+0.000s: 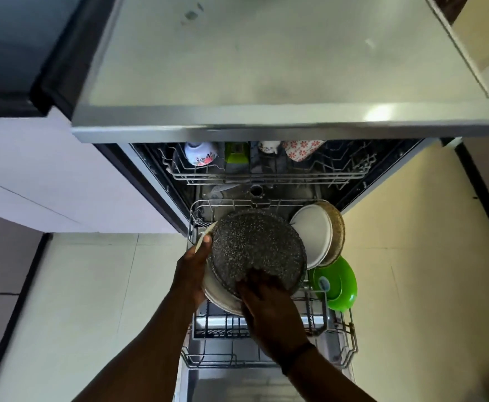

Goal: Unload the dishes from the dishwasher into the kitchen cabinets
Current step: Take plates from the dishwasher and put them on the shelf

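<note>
A dark speckled round dish (256,248) is held over the dishwasher's pulled-out lower rack (266,361). My left hand (192,271) grips its left rim together with a pale plate (218,300) behind it, thumb on the edge. My right hand (269,309) holds the dish's lower edge with curled fingers. To the right in the rack stand a white plate (314,236), a beige speckled plate (338,230) and green plates (340,282). The upper rack (266,175) holds a floral cup (201,153), a green item (236,153) and a red-flowered mug (301,149).
A grey countertop (266,68) overhangs the open dishwasher. White cabinet fronts (49,175) stand to the left, with a dark appliance (11,53) above them. Pale floor tiles (411,271) lie on both sides. The open dishwasher door (237,387) is below my arms.
</note>
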